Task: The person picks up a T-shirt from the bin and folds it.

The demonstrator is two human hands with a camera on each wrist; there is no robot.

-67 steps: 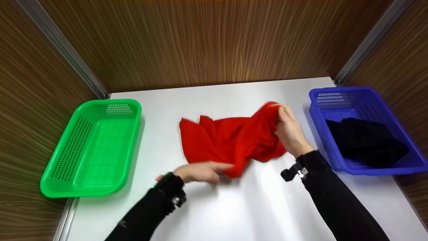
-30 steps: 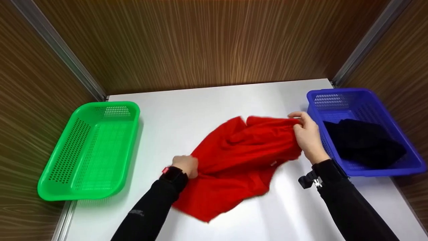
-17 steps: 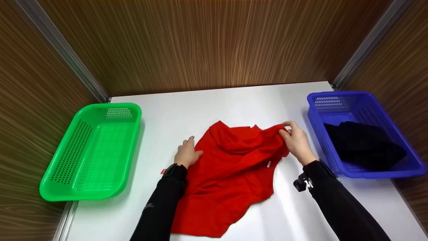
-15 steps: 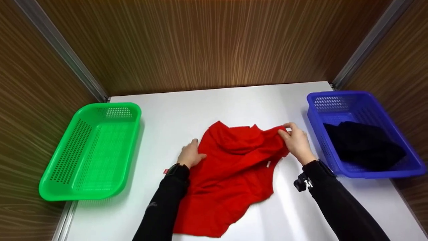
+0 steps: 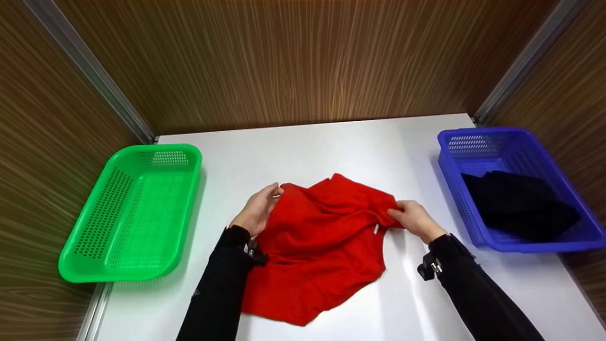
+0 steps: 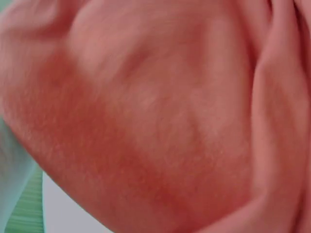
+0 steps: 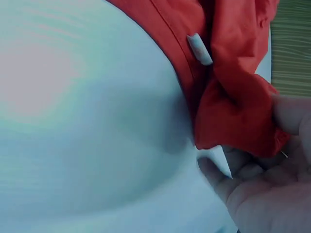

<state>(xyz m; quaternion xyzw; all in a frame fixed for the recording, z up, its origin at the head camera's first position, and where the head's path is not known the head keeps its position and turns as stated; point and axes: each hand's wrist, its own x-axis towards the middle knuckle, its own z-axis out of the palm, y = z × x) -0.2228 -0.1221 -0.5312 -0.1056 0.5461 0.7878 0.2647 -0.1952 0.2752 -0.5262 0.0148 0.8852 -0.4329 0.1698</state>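
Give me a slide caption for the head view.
Both hands pinch a crumpled red cloth garment on the white table.

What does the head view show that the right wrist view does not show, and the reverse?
Only the head view shows the left hand pinching the far left edge of the red garment, the green basket, and the blue basket with a black cloth inside it.

Only the right wrist view shows, close up, a pale fabric tip sticking out below the held fold, beside the fingers of the right hand.

Both show the right hand gripping the red garment, its small white tag and the white table.
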